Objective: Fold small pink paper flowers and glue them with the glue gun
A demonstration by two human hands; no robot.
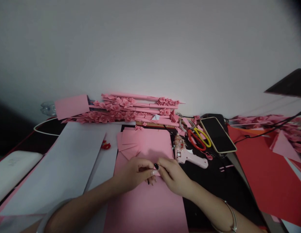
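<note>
My left hand and my right hand meet over a large pink paper sheet. Both pinch a small piece of pink paper between thumbs and fingers; most of it is hidden by the fingertips. Just beyond the hands, several small pink paper squares lie fanned out on the sheet. A pale pink glue gun rests to the right of my right hand, its nozzle end toward the wall.
Pink paper flower stems are piled along the wall. Scissors with red and yellow handles lie beside a phone. White sheets and a white box-like object fill the left side; red paper lies at right.
</note>
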